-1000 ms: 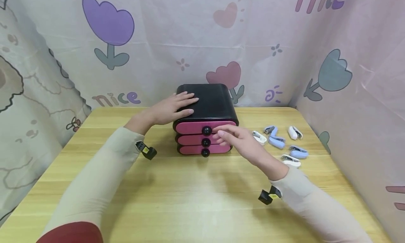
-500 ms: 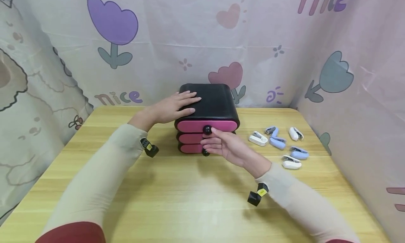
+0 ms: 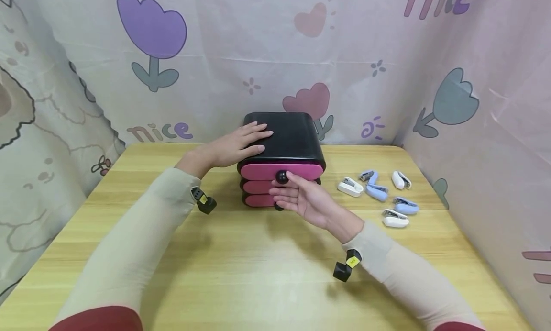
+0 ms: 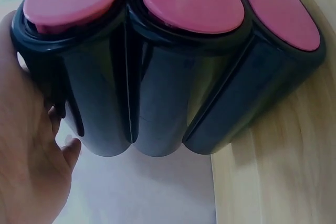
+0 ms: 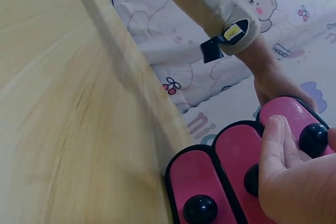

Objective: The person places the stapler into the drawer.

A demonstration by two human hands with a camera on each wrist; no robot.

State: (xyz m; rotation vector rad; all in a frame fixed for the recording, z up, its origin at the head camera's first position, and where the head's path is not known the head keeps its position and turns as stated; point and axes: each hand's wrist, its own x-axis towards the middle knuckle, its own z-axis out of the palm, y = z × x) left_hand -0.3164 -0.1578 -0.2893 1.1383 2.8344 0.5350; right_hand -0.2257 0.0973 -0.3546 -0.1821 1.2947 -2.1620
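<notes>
A small black drawer cabinet (image 3: 284,135) with three pink drawer fronts, each with a round black knob, stands toward the back of the table. My left hand (image 3: 230,147) rests on its top at the left, fingers extended; in the left wrist view this hand (image 4: 29,145) lies along the cabinet's edge. My right hand (image 3: 312,199) has the top drawer's knob (image 3: 281,177) between thumb and fingers, as the right wrist view of the knob (image 5: 314,140) also shows. The top drawer (image 4: 73,3) stands slightly out. My right fingers partly cover the lower two knobs.
Several mini staplers, white and light blue, lie on the table right of the cabinet, among them a white stapler (image 3: 350,186) and a blue stapler (image 3: 406,205). Patterned cloth (image 3: 241,49) hangs behind the wooden table (image 3: 241,273) and at both sides.
My right hand has moved left and turned palm upward, taking the top knob between thumb and fingers. The top drawer has come out slightly. My left hand stays on the cabinet top.
</notes>
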